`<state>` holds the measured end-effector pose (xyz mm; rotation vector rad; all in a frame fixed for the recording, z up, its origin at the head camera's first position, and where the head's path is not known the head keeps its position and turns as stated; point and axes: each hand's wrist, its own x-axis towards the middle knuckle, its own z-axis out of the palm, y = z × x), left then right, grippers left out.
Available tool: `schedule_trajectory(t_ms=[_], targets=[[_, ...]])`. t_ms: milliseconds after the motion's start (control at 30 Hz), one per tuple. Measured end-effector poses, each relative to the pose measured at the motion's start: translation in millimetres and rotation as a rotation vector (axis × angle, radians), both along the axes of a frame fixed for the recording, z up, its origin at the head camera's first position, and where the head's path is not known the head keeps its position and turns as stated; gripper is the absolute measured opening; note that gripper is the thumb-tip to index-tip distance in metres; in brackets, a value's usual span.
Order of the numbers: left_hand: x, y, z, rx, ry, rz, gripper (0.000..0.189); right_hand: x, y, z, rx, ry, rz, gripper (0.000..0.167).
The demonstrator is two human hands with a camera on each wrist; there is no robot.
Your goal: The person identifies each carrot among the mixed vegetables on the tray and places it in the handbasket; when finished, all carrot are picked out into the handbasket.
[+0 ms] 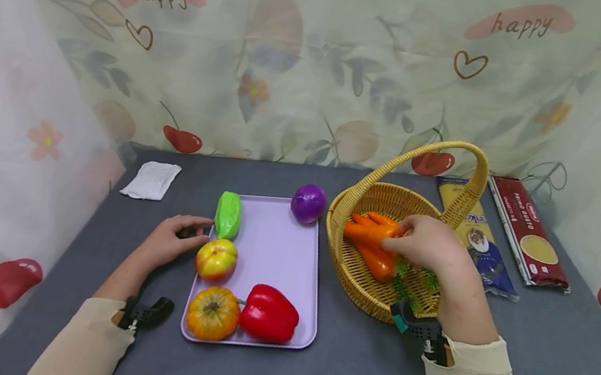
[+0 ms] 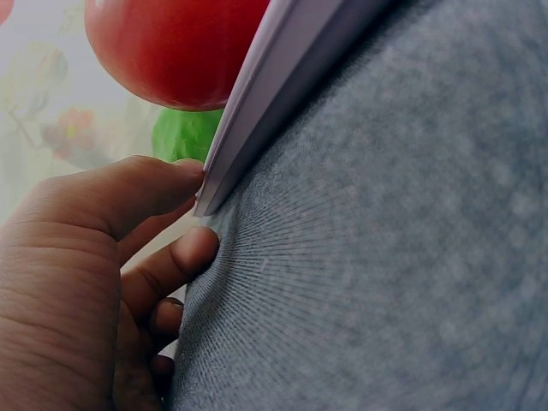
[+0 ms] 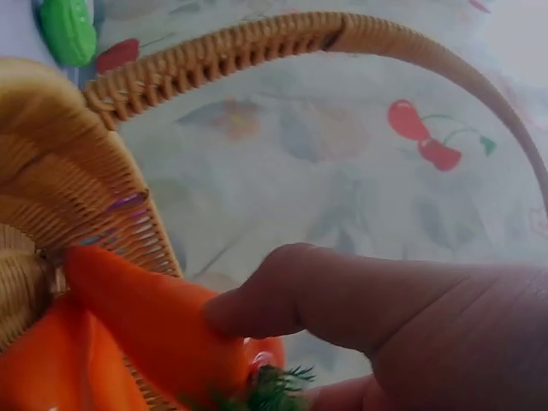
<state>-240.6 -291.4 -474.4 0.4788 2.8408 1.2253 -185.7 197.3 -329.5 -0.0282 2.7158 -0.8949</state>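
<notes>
My right hand (image 1: pixel 430 247) reaches into the wicker basket (image 1: pixel 343 270) and pinches an orange carrot (image 1: pixel 366 232) near its leafy end. In the right wrist view the thumb presses on the carrot (image 3: pixel 154 321). Other carrots (image 1: pixel 381 266) lie beneath it. At the left edge of the lilac tray (image 1: pixel 275 261), my left hand (image 1: pixel 169 239) rests with loosely bent fingers, the fingertips touching the rim. On the tray are a green vegetable (image 1: pixel 228 216), a yellow-red fruit (image 1: pixel 216 260), a pumpkin (image 1: pixel 213 313), a red bell pepper (image 1: pixel 269 314) and a purple round vegetable (image 1: pixel 308 203).
A folded white tissue (image 1: pixel 151 181) lies at the back left of the grey table. Right of the basket are a blue-and-yellow packet (image 1: pixel 485 245) and a red spaghetti packet (image 1: pixel 530 236). The basket's tall handle (image 1: pixel 396 162) arches above it. A printed curtain (image 1: pixel 316 74) hangs behind.
</notes>
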Motion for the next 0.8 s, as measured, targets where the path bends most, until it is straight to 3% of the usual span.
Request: schedule_trajectory(t_ms=[200, 433, 633, 800], targets=[[2.9, -4.4, 0.7, 0.02, 0.005, 0.009, 0.038, 9.7, -7.9, -8.4, -0.006, 0.054, 0.008, 0.045], [5.4, -8.7, 1.0, 0.013, -0.01, 0.009, 0.038, 24.6, -22.7, -30.7, 0.178, 0.203, 0.067, 0.044], [6.0, -6.2, -1.3, 0.018, -0.008, 0.011, 0.039, 33.9, -26.2, -48.6, 0.208, 0.212, 0.082, 0.041], [4.6, -3.4, -3.7, 0.015, -0.016, 0.013, 0.04, 36.5, -23.7, -52.9, 0.205, 0.231, 0.097, 0.039]])
